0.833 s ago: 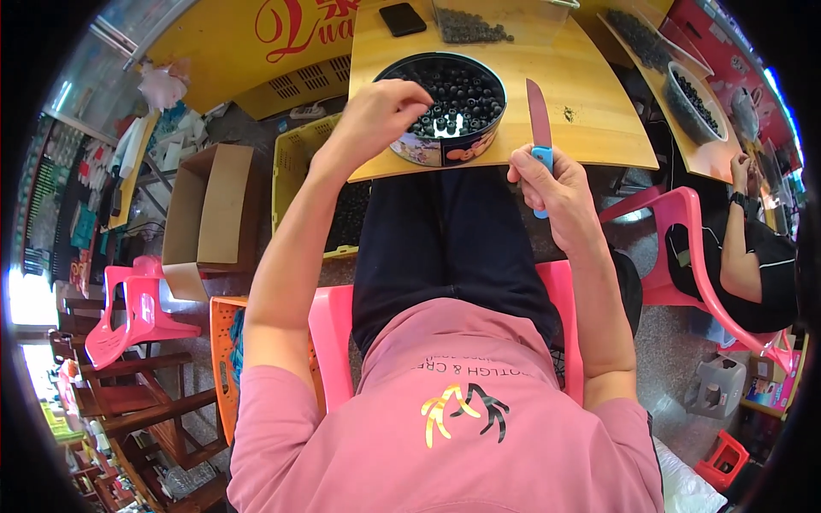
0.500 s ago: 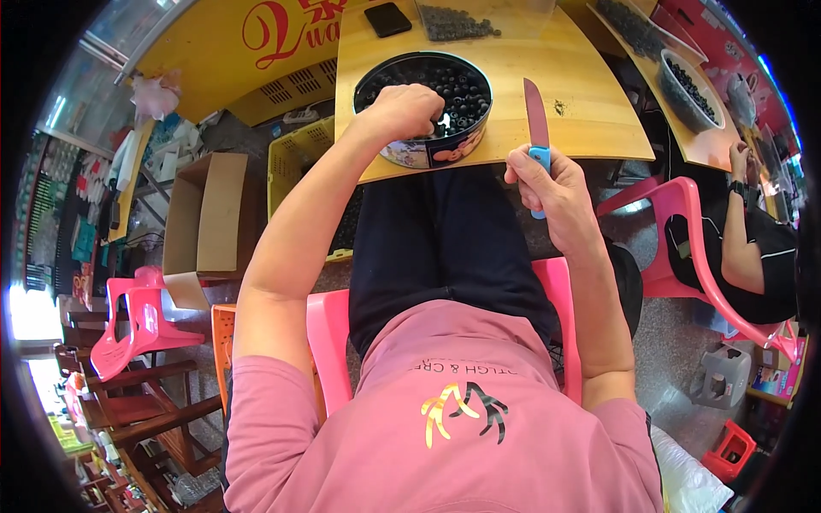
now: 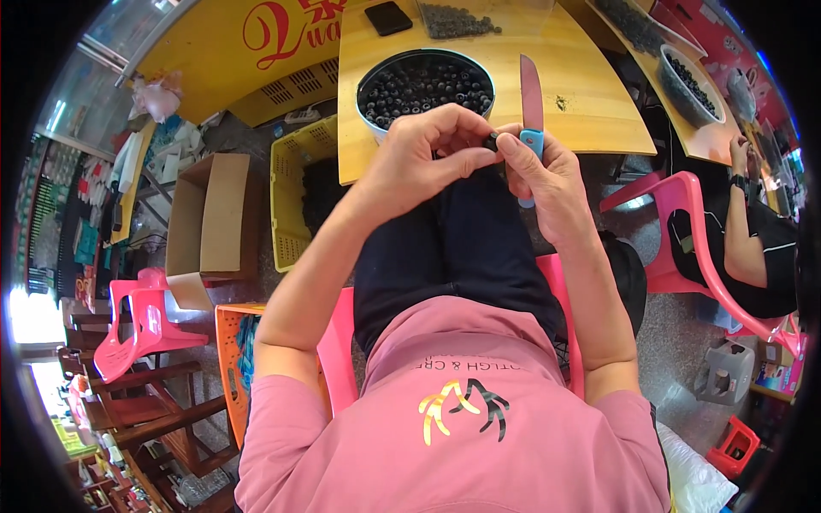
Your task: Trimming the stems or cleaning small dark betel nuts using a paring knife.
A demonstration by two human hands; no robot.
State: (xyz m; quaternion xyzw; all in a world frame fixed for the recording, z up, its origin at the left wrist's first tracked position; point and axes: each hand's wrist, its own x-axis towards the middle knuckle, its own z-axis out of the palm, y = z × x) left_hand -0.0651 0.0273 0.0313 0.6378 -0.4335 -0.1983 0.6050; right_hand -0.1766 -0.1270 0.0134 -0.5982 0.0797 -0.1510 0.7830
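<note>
My left hand [image 3: 428, 154] pinches a small dark round bead-like piece [image 3: 491, 141] between thumb and fingertips, in front of the table edge. Close beside it, my right hand [image 3: 549, 175] is closed around the light blue handle of a knife [image 3: 532, 96]. The blade points up and away from me, and my right thumb almost meets the dark piece. Whether it touches is hard to tell. Behind my left hand stands a round tin [image 3: 492, 107] filled with many similar dark round pieces [image 3: 428, 85]; the hand covers part of its near rim.
On the wooden table [image 3: 590, 111] lie a black phone [image 3: 388, 18] and a clear tray of dark pieces [image 3: 457, 21]. A yellow crate [image 3: 289, 192] and a cardboard box [image 3: 224, 214] stand left. At right, a co-worker's arm [image 3: 742, 222] is near a bowl [image 3: 691, 94] and a pink chair [image 3: 697, 231].
My left hand has come out of the tin and moved right and towards me, now pinching a dark round piece. The right hand with the knife has shifted slightly up and left.
</note>
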